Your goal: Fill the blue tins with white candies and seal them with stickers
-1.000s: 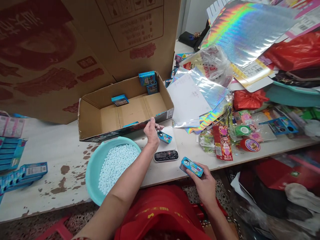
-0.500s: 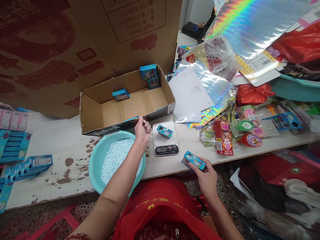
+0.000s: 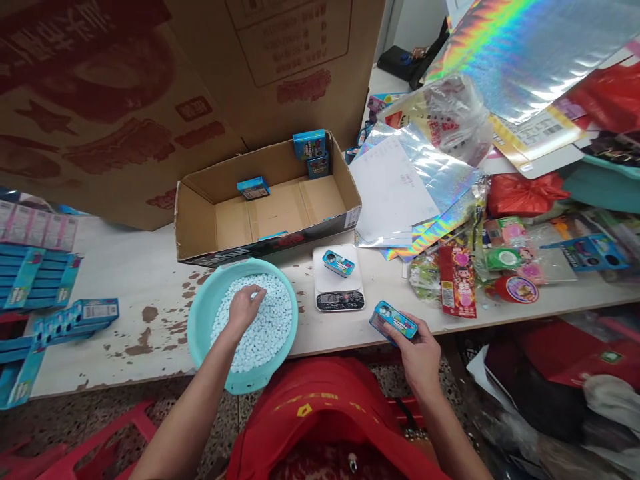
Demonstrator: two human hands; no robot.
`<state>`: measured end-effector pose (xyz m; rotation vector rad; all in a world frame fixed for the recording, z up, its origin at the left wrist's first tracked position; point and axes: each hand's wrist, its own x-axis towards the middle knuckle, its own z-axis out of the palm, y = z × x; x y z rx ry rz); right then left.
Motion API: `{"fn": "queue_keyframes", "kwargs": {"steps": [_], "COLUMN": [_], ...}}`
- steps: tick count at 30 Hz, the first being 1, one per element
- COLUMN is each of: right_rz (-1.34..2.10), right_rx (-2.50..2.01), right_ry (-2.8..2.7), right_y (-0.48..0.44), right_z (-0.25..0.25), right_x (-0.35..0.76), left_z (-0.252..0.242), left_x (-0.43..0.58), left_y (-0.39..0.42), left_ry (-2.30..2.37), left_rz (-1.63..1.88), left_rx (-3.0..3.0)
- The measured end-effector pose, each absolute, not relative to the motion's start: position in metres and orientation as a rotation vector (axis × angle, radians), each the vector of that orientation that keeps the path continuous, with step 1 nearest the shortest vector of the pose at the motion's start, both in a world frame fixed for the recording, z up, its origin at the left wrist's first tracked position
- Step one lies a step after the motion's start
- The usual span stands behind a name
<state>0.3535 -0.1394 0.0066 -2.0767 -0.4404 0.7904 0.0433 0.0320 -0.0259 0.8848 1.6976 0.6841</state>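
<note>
My left hand point(image 3: 244, 308) is over the pale blue pellets point(image 3: 267, 340) in a turquoise basin point(image 3: 196, 320), its fingers curled together. Whatever it may hold is too small to see. My right hand point(image 3: 421, 350) grips a small blue printed candy tin point(image 3: 393, 321) near the table's front edge, thumb across its top. Between the hands stands a white kitchen scale point(image 3: 356, 277) with a dark lower panel and lit digits. A second blue tin point(image 3: 339, 263) lies on its plate.
Behind the basin, an open cardboard box point(image 3: 270, 250) contains several blue packs. A large carton point(image 3: 200, 87) rises behind it. Blue boxes point(image 3: 40, 273) are stacked at far left. Shiny sheets point(image 3: 430, 173) and wrapped sweets point(image 3: 457, 280) crowd the right side.
My left hand has moved left and down from beside the scale to the pellets in the basin. Digits now show on the scale. My right hand keeps hold of its tin.
</note>
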Motion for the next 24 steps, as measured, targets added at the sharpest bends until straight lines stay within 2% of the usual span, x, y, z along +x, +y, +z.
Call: {"fn": "queue_keyframes", "kwargs": {"steps": [8,11,15,18,24], "right_rz": [0.808,0.795,0.771,0.762,0.751], "right_rx": [-2.076,-2.076,-2.082,-2.094,-2.123], "right_ry": [-0.428,-0.434,-0.417,-0.389,-0.372], "right_y": [-0.138,-0.138,-0.14,-0.143,-0.144], "right_z": [0.005,0.008,0.011,0.01,0.009], "right_x": [0.351,0.349,0.349,0.351,0.354], "left_z": [-0.015,-0.015,-0.021,-0.03,-0.043], "left_x": [0.125,0.176,0.215,0.212,0.141], "left_y": [0.052,0.061,0.064,0.066,0.063], "left_ry": [1.358,1.224,1.3,1.401,1.443], "left_rz": [0.886,0.777,0.517,0.488,0.681], "left_rx": [1.489,1.753,2.077,2.043,1.652]}}
